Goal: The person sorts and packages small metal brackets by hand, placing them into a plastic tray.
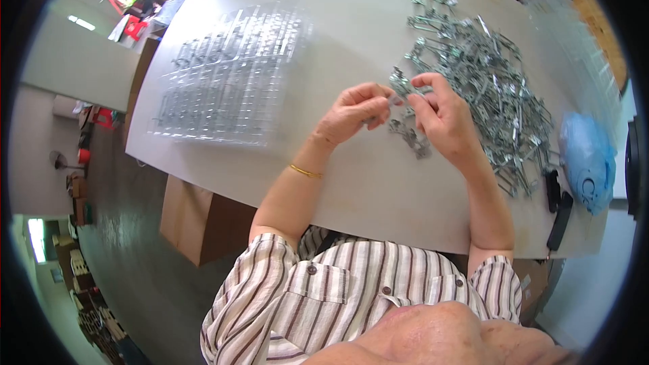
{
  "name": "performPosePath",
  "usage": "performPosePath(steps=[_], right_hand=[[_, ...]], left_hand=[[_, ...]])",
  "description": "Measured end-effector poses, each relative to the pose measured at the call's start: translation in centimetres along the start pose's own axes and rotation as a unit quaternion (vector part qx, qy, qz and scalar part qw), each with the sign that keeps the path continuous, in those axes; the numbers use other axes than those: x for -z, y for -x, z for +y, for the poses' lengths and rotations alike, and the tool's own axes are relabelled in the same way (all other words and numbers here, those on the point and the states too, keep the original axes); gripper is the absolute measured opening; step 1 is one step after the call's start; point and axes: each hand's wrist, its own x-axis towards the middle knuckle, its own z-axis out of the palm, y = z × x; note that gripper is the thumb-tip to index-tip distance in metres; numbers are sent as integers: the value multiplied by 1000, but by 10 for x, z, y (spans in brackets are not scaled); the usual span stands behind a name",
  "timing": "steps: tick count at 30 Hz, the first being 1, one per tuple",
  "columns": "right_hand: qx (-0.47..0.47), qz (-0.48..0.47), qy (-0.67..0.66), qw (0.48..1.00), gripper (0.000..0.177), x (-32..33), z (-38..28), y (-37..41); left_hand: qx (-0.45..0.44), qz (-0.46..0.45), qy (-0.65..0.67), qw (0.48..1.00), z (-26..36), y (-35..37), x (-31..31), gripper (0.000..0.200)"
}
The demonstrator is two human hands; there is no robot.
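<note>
My left hand is closed in a pinch over the table, with a small metal part at its fingertips. Close beside it, my right hand has thumb and forefinger curled toward the same part; exactly what lies in its fingers is hidden. A few loose metal fittings lie on the table just below the hands. Right behind them spreads a big pile of shiny metal fittings, tangled together. To the left lies a clear plastic tray with rows of compartments, metal pieces showing in them.
The white table has a curved edge in front of me. At its right stand clear plastic trays, a blue plastic bag and a black-handled tool. A cardboard box is below the table's left side.
</note>
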Motion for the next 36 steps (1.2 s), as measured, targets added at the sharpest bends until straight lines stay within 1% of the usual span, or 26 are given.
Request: performPosePath(steps=[4,8,11,14,17,20,23,26,29,32,33,34,35,36], right_hand=[[-19,-47,-65,997,26,0,2,-3],[-59,-90,-93,990,23,2,3,-2],[-90,-134,-151,975,21,4,6,-5],[-105,-152,-179,966,22,5,6,-8],[-126,-159,-153,967,24,8,3,-8],[-126,-160,-85,975,24,10,-3,-7],[-74,-107,-57,990,24,5,6,-6],[-33,-48,-37,998,24,4,13,-7],[4,9,-100,995,23,3,15,-8],[-12,20,-139,990,21,7,12,-9],[-29,15,-137,990,21,8,8,-7],[-48,11,-134,990,20,6,1,-6],[-67,7,-132,989,20,6,-2,-6],[-61,-5,-121,991,20,7,2,-5]], left_hand=[[20,-7,-13,1000,-3,2,-3,17],[40,-22,-26,999,1,3,-3,18],[28,-18,-37,999,3,3,-7,20],[28,-40,-42,998,3,4,-7,20],[47,-62,-49,996,7,5,-10,19],[58,-85,-64,993,11,6,-12,18],[79,-88,-100,988,7,7,-10,18],[56,-97,-114,987,4,7,-12,18],[64,-103,-56,991,-1,5,-6,16],[34,-5,38,999,7,7,-14,17],[38,1,45,998,4,5,-5,21],[27,36,48,998,7,3,-8,21],[6,20,82,996,2,0,0,20],[-16,7,114,993,-3,-2,7,20]])
